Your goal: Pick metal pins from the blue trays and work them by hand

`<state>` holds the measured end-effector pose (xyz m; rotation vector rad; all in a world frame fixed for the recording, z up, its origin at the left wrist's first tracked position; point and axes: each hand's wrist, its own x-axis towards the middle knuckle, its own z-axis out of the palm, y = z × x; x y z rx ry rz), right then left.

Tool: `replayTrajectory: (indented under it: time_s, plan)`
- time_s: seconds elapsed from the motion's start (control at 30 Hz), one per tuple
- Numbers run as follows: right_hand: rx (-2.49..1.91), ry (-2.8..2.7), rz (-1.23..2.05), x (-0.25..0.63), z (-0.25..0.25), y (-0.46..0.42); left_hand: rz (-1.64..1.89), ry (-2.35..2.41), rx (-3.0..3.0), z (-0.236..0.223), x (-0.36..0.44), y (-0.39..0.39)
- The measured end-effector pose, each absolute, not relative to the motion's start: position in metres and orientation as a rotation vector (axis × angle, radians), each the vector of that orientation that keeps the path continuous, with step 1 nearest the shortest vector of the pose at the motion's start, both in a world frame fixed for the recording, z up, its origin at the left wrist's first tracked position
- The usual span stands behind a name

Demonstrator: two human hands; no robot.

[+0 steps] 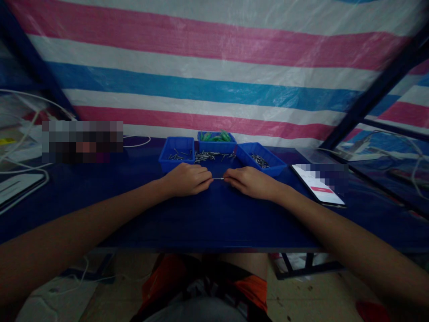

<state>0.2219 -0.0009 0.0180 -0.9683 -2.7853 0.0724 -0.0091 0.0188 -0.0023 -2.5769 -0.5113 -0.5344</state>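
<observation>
My left hand point(187, 179) and my right hand point(250, 181) rest on the dark blue table point(214, 219), fingers curled toward each other. A thin metal pin point(218, 179) spans the small gap between the fingertips, and both hands pinch it, one at each end. Just beyond the hands lies a loose heap of metal pins point(209, 156). A blue tray point(177, 153) at the left holds a few pins. Another blue tray point(264, 162) at the right holds more. A third blue tray point(216, 141) at the back holds green pieces.
A phone point(318, 185) with a lit screen lies on the table to the right of my right hand. White cables point(20, 147) and a flat white device point(18, 185) sit at the far left. A striped tarp point(214, 67) hangs behind the table.
</observation>
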Motion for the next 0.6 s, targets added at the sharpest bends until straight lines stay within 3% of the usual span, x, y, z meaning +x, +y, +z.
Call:
replayTrajectory:
  time_s: [0.33,0.6]
  plan:
    - [-0.96,-2.779,0.173,0.2216,0.0176,-0.0023,-0.527,-0.493,-2.582,-0.0009,-0.0087,0.0173]
    - [-0.931,-2.73,0.066,0.2227,0.018,-0.0029,-0.518,-0.475,-2.577,-0.0006,-0.0086,0.0183]
